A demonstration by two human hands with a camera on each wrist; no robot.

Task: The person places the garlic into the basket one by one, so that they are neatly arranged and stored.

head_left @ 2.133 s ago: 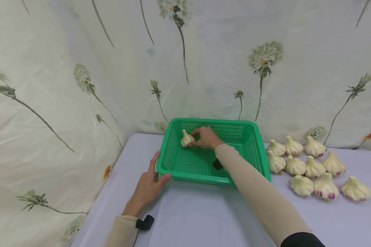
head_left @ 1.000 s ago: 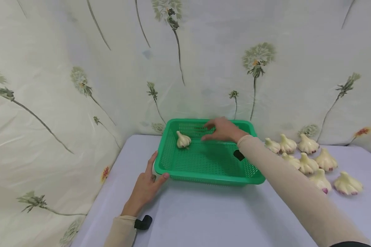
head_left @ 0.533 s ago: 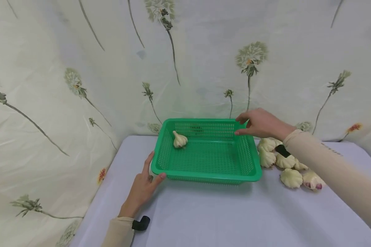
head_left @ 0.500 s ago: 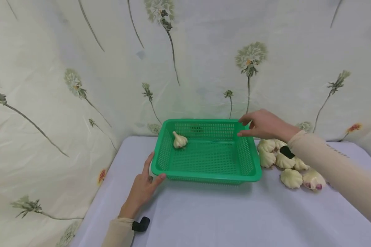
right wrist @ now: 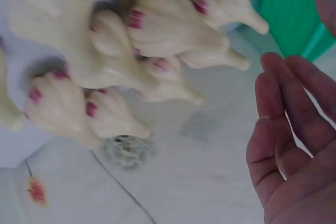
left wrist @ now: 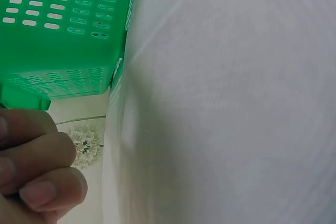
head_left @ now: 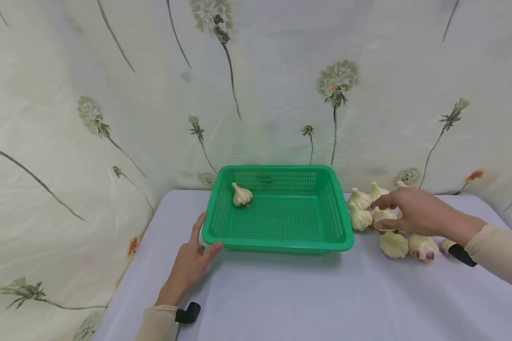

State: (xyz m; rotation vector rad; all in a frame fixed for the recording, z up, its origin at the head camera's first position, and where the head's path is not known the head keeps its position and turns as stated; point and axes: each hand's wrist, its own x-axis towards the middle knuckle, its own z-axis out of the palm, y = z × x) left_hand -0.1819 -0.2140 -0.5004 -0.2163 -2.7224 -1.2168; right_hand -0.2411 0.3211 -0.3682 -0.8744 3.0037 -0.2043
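A green plastic basket [head_left: 277, 245] with slotted walls stands on the table, a single garlic bulb [head_left: 242, 195] lying in its back left part. At its front left corner my left hand [head_left: 187, 265] holds the rim, thumb on the front edge and index finger along the side. The left wrist view shows the other fingers [left wrist: 47, 166] curled beside the basket. My right hand [head_left: 422, 210] is over the loose garlic bulbs [head_left: 394, 245], fingers parted and bent a little, partly hiding some of them. In the right wrist view nothing is between its fingers [right wrist: 299, 103].
The loose bulbs sit in a close group right of the basket, with one bulb [head_left: 360, 218] close to its right wall. A white cloth covers the table [head_left: 281, 298]. Behind it hangs a curtain [head_left: 273, 94] printed with dandelions.
My right hand let go of the garlic bulb in the basket, rose out and moved right, over the loose bulbs. The left hand stays at the basket's corner. The head view has shifted slightly.
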